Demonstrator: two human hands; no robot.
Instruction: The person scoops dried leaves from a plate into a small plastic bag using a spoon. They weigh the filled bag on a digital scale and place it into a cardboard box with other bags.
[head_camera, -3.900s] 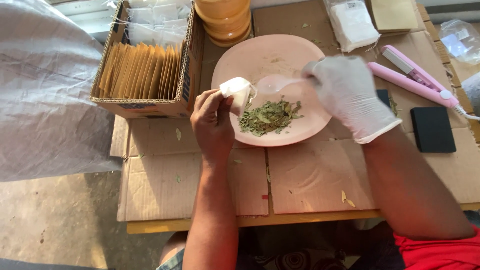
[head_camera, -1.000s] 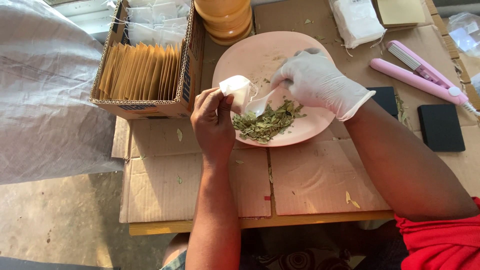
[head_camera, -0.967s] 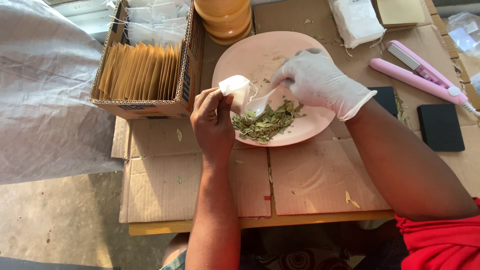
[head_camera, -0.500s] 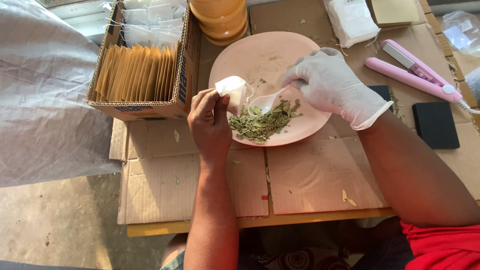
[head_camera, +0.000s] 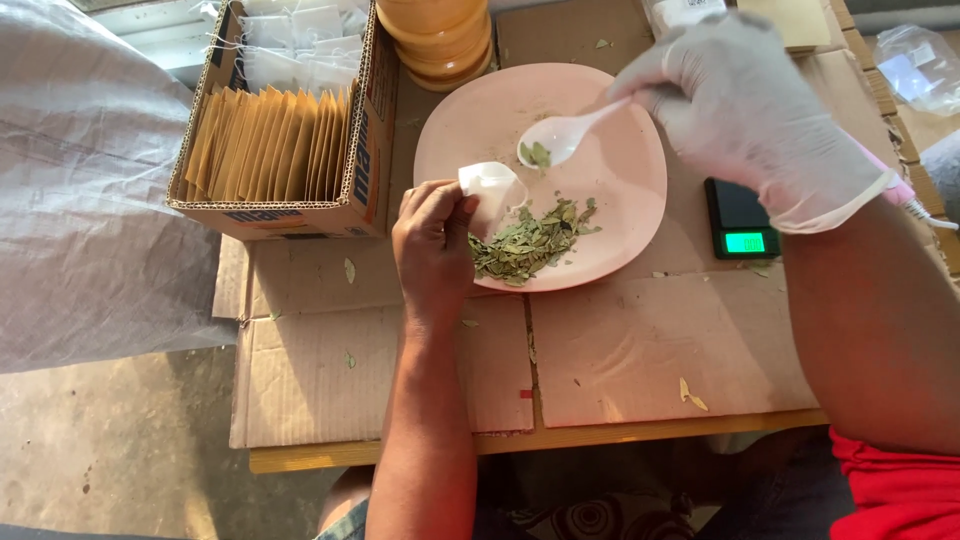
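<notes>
Over the round pink plate (head_camera: 620, 190), my bare left hand (head_camera: 432, 245) pinches a small white paper sachet (head_camera: 492, 188) by its edge between thumb and fingers, mouth open and tilted toward 2 o'clock. My white-gloved right hand (head_camera: 745, 110) is closed around the handle of a white plastic spoon (head_camera: 562, 134), its bowl carrying a few leaf bits, hovering just at 1 o'clock of the sachet, not touching. Dried green crushed leaves (head_camera: 530, 243) sit piled on the plate at 5 o'clock of the sachet. Small black scale with green display (head_camera: 740, 218) at 3 o'clock, cardboard box of tan packets (head_camera: 265, 145) at 9.
</notes>
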